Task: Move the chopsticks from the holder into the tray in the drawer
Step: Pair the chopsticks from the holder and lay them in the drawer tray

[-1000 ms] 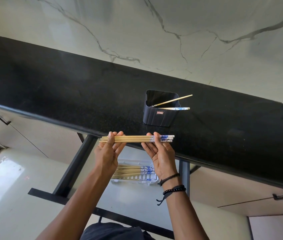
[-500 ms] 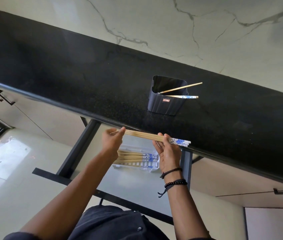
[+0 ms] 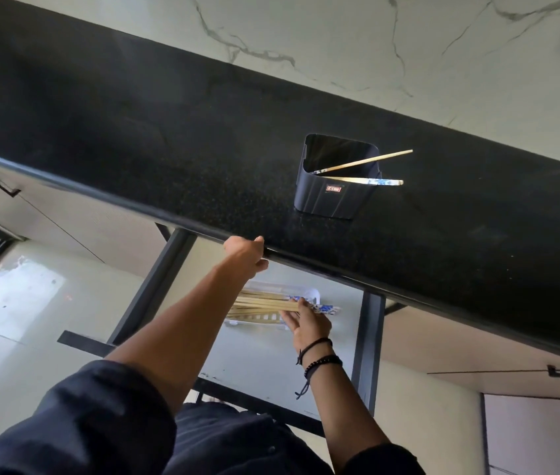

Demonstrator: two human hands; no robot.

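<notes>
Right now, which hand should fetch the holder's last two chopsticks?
Probably left: the left hand sits at the counter edge near the holder; the right hand holds a bundle at the tray.

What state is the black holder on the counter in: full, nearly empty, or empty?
Nearly empty: the holder has just two chopsticks in it, both leaning out over its right rim.

The black countertop overhangs the back of the open drawer, so entry is from the front only. The left hand, curled on the countertop edge, and the right hand, holding chopsticks over the tray, occupy that gap. The holder has two leaning sticks jutting rightward across its mouth.
</notes>
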